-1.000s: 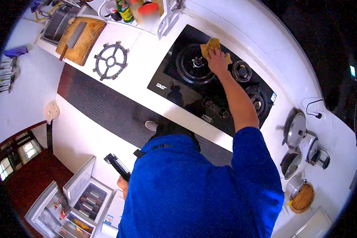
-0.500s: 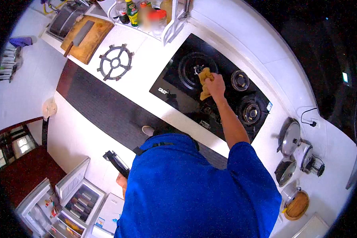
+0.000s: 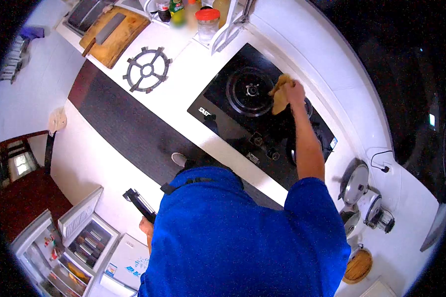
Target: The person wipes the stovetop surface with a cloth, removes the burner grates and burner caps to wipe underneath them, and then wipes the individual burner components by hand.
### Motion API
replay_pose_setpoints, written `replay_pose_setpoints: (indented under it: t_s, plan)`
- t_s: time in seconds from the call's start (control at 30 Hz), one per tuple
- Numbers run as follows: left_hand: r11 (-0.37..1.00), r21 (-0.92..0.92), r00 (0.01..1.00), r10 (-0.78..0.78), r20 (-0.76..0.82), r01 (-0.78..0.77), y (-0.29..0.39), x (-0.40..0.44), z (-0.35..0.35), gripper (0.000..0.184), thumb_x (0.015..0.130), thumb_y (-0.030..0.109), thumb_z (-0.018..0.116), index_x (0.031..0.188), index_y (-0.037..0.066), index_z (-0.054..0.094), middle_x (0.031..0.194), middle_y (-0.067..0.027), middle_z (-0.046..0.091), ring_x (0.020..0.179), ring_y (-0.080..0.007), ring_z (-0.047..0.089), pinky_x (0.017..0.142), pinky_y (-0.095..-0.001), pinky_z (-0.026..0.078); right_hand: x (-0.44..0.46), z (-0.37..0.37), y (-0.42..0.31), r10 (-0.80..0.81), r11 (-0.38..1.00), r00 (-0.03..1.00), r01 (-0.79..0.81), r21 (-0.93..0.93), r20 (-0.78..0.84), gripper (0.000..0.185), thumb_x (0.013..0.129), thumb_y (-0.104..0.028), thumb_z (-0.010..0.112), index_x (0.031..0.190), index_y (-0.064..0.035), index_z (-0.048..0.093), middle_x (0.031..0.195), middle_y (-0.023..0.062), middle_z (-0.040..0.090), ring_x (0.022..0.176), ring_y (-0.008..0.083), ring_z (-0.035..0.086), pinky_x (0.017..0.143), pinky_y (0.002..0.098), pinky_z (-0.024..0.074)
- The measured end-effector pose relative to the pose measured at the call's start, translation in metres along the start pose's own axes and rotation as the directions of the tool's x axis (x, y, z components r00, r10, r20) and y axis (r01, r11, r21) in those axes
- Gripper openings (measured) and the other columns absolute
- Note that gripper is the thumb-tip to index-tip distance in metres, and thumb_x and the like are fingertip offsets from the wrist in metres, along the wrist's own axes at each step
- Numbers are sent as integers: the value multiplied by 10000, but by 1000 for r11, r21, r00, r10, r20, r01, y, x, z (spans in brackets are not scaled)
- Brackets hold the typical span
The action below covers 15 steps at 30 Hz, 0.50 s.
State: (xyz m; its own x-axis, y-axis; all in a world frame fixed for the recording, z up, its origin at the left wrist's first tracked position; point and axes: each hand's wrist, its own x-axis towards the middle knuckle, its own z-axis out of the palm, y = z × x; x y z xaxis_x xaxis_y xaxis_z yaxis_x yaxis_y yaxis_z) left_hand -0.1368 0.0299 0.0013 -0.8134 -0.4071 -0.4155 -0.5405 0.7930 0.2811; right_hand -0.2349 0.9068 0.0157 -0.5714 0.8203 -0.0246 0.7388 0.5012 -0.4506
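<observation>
Clock directions taken from the large burner (image 3: 251,90) of the black hob (image 3: 228,126).

Right hand (image 3: 294,92), 3 o'clock: fingers bunched on a yellow-brown cloth (image 3: 281,98), pinching its edge nearest the hand. Finger placement hard to read; hand and cloth slightly blurred. Cloth lies over the hob's glass just beside the large burner, between it and the small burner (image 3: 308,107). Contact of the cloth's underside with the glass cannot be confirmed.

Small burner, between 3 and 4 o'clock: mostly hidden by wrist and forearm. A further burner, between 4 and 5, is largely covered by the forearm; only fragments show either side.

Left hand (image 3: 146,226), 7 o'clock: closed round the lower end of a black bar-shaped device (image 3: 140,204). Blue shirt (image 3: 243,232) hides part of this hand and possibly the device's end; exact grip cannot be told.

Pan support (image 3: 152,72), about 9 o'clock: flat on the white counter, fully visible. Cutting board (image 3: 129,39), about 10, with a cleaver (image 3: 110,28) on it. Red-lidded jar (image 3: 207,27), 11; bottles near it cut off at the top edge, labels illegible.
</observation>
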Motion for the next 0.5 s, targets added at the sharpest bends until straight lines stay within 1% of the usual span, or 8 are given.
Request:
replay_pose_setpoints:
  t_s: [0.03,0.1,0.13,0.23,0.3,0.33,0.4,0.5]
  plan:
    - [1000,-2,1000,-10,-2,10,7,-6,-1,491,1013,315,484,822,-69,723,730,-198,719,616,-312,660,634,-448,515,23,3,0,-8,1000,1000,8,-1,7,485,819,-328,712,1178,-6,665,1116,203,707,1053,342,677,895,465,534]
    - [982,-148,992,-122,-32,116,10,-16,-3,498,1014,304,482,794,-77,715,715,-190,718,610,-282,650,608,-440,504,61,19,-6,-203,979,958,193,67,201,470,815,-290,724,1204,-37,643,1170,222,667,1137,389,625,943,491,511]
    - [981,-150,991,-130,-39,123,9,-19,-4,498,1014,304,482,794,-77,715,715,-190,718,610,-282,650,608,-440,504,64,31,-17,-210,977,956,199,73,207,470,815,-290,724,1204,-37,643,1170,222,667,1137,389,625,943,491,511]
    - [999,41,1000,30,0,-30,0,-25,-7,508,1014,302,478,779,-85,711,703,-184,715,603,-280,642,589,-444,493,66,77,-58,-266,955,906,293,-36,330,488,801,-237,733,1244,-71,612,1170,232,651,1143,421,611,944,503,515]
    - [993,120,1000,14,-20,-11,-22,-22,1,508,1014,299,479,780,-87,712,693,-178,710,593,-275,632,579,-448,485,62,97,-78,-411,890,842,453,-46,349,467,812,-179,722,1253,-93,596,1180,235,644,1156,423,605,947,511,516]
    - [989,146,1000,8,-25,-4,-36,-19,8,508,1014,299,479,781,-87,712,690,-175,708,590,-273,629,576,-450,483,54,97,-91,-409,891,842,452,-46,352,467,812,-179,722,1253,-93,596,1180,235,644,1156,423,605,947,511,516]
    - [968,-106,963,-239,-121,227,-67,-10,25,499,1006,301,492,789,-89,715,709,-199,709,606,-277,631,593,-451,482,38,86,-120,-473,833,767,550,-64,434,420,841,-146,688,1245,-108,581,1169,220,655,1137,427,613,938,515,517]
    - [968,-110,968,-237,-86,227,-60,-13,23,480,990,297,500,806,-89,717,761,-235,715,630,-296,640,617,-457,482,17,101,-139,-584,780,720,625,15,376,333,856,-125,672,1180,-97,599,1113,216,673,1101,440,622,932,510,517]
